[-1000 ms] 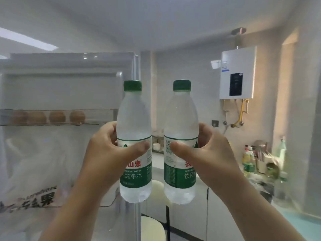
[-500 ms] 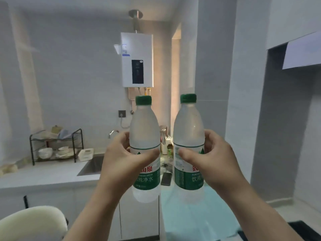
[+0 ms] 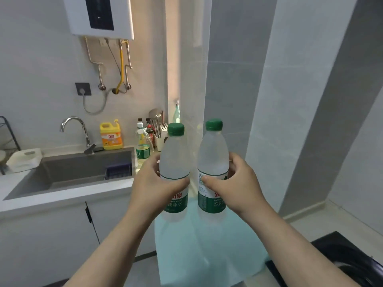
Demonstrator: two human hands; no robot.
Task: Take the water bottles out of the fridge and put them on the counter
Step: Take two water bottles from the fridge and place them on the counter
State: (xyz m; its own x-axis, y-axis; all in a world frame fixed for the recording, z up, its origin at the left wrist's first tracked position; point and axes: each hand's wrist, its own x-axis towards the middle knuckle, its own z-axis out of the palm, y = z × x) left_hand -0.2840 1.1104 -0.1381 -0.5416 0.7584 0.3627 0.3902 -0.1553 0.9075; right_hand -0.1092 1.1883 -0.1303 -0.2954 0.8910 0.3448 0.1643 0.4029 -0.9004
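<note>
Two clear water bottles with green caps are held upright, side by side, in front of a kitchen corner — the left bottle [image 3: 175, 162] gripped by the left hand [image 3: 154, 187], the right bottle [image 3: 213, 160] by the right hand [image 3: 238, 187]. Each hand is wrapped around its bottle at the upper edge of the green-and-white label, thumb across the front and fingers curled behind, fully closed on the plastic. The bottles stand just apart from one another, caps level with the clutter at the back of the counter, and both hang in the air above a pale blue-green worktop [image 3: 196, 245] that runs away from the camera toward the wall; neither touches it.

Behind the left bottle, a cluster of condiment bottles and a beige utensil holder [image 3: 160, 139] sits in the corner, with a green-labelled spray bottle [image 3: 142, 148] beside them. Farther left, a yellow dish-soap jug [image 3: 110, 136] stands at the rim of a steel sink [image 3: 70, 172], next to a curved chrome tap [image 3: 76, 129]. A white wall-mounted water heater [image 3: 99, 16] hangs above, pipes and a yellow hose trailing down to the tiled wall. A black hob [image 3: 352, 259] shows at the lower right edge — partly cut off by the frame.
</note>
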